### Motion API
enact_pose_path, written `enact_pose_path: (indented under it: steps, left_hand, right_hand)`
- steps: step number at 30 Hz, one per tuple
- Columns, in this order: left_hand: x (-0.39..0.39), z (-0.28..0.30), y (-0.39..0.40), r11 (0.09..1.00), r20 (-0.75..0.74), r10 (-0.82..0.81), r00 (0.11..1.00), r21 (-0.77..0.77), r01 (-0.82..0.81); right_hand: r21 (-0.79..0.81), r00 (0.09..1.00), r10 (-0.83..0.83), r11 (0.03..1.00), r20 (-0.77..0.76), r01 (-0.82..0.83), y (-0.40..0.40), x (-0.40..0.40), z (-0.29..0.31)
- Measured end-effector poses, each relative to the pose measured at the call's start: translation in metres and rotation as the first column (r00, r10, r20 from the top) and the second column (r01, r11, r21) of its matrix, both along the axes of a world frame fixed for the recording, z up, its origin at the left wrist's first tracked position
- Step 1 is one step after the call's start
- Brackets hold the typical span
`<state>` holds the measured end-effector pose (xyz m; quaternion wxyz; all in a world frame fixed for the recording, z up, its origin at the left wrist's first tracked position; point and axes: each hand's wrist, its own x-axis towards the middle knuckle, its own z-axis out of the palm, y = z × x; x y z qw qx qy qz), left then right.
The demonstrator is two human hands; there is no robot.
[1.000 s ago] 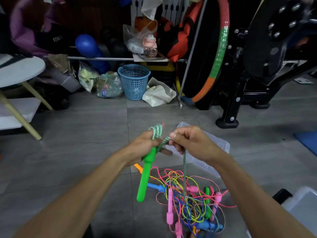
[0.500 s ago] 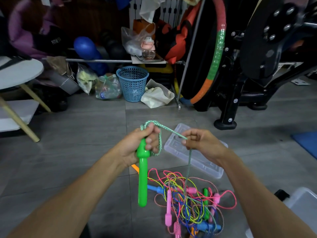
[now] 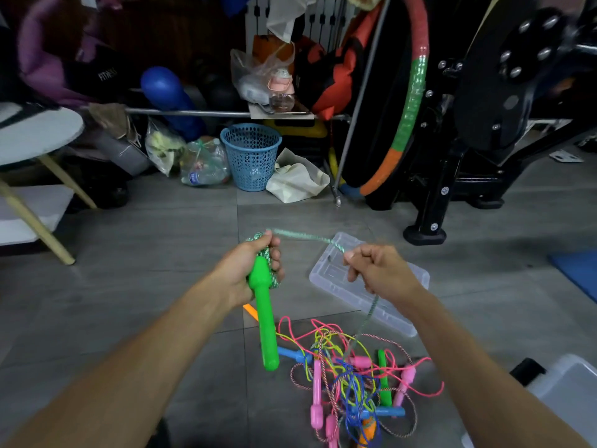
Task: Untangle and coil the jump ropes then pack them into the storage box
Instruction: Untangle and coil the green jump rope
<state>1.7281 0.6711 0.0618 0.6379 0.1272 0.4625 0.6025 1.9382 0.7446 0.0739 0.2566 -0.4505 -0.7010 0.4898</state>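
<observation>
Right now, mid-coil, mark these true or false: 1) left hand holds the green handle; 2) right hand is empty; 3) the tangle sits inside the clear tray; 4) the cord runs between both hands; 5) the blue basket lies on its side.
1) Left hand holds the green handle: true, with coiled cord in the same grip.
2) Right hand is empty: false, it pinches the green-white cord.
3) The tangle sits inside the clear tray: false, it lies on the floor in front of the tray.
4) The cord runs between both hands: true.
5) The blue basket lies on its side: false, it stands upright.
</observation>
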Motion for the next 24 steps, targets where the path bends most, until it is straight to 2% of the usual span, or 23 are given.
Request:
enact_pose_path:
  steps: [3,6,8,10,12,14,16,20,24]
  left_hand:
    - [0.003,0.003,-0.001,0.998,0.055,-0.025,0.998,0.062,0.022]
    - [0.004,0.007,0.001,0.985,0.121,-0.015,0.993,0.170,-0.006]
    - [0.006,0.006,0.004,0.979,0.127,-0.006,0.992,0.201,-0.020]
    - [0.010,0.000,0.007,0.987,-0.050,-0.032,0.998,0.156,0.039]
    - [0.017,-0.010,0.008,0.988,-0.271,-0.094,0.958,0.089,0.122]
    - [0.023,-0.017,0.008,0.980,-0.469,-0.157,0.869,0.036,0.197]
    - [0.024,-0.020,0.005,0.955,-0.656,-0.227,0.720,-0.004,0.297]
    - [0.023,-0.012,-0.002,0.861,-0.704,-0.404,0.585,-0.077,0.502]
    - [0.025,-0.006,-0.008,0.781,-0.613,-0.521,0.594,-0.063,0.621]
  right_hand:
    - [0.147,0.962,0.035,0.986,0.269,-0.077,-0.003,-0.003,-0.001]
    - [0.102,0.861,0.265,0.935,0.435,-0.339,-0.015,-0.011,0.008]
    - [0.017,0.826,0.408,0.893,0.388,-0.449,-0.025,-0.016,0.012]
    - [-0.053,0.839,0.477,0.875,0.263,-0.481,-0.031,-0.019,0.016]
    - [-0.077,0.851,0.498,0.867,0.168,-0.493,-0.032,-0.020,0.021]
    - [-0.075,0.870,0.480,0.877,0.114,-0.474,-0.030,-0.019,0.023]
    - [-0.074,0.904,0.424,0.904,0.057,-0.420,-0.026,-0.015,0.022]
    - [0.031,0.961,0.273,0.961,0.034,-0.274,-0.010,-0.004,0.019]
    - [0.120,0.980,0.184,0.977,-0.076,-0.174,-0.003,-0.002,0.021]
